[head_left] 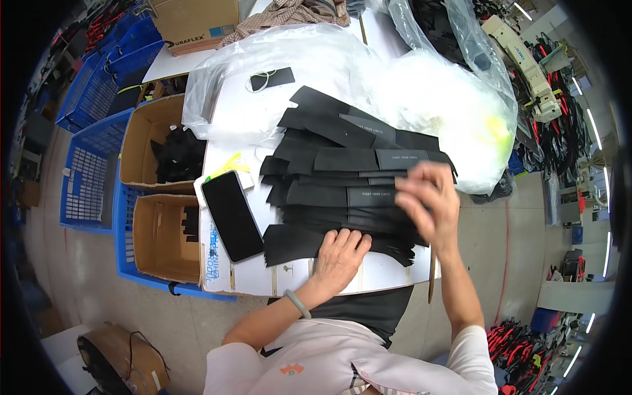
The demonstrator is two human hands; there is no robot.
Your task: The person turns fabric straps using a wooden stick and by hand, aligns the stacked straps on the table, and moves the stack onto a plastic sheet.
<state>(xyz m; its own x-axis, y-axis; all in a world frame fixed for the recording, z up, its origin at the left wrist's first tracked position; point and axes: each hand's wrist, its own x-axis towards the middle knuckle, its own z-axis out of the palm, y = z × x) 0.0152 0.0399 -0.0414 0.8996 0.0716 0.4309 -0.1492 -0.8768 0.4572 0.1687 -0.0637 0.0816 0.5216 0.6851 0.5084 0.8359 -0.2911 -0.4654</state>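
Note:
Several black fabric strips [336, 194] lie in an overlapping, fanned pile on the white table, some with small pale lettering. My left hand [339, 260] rests on the nearest strips, palm down, fingers laid over their edge; it is open and grips nothing that I can see. Above the right end of the pile my right hand [431, 204] is raised, slightly blurred, its fingers bent and apart. Nothing shows between them. A black phone [232, 216] leans at the left of the strips, by a small white box.
Two cardboard boxes [141, 240] with black pieces stand at the left in a blue crate [124, 253]. Clear plastic bags [434, 105] cover the back of the table. A dark rectangular piece [282, 77] with a pale loop lies there. A sewing machine [523, 62] stands at the far right.

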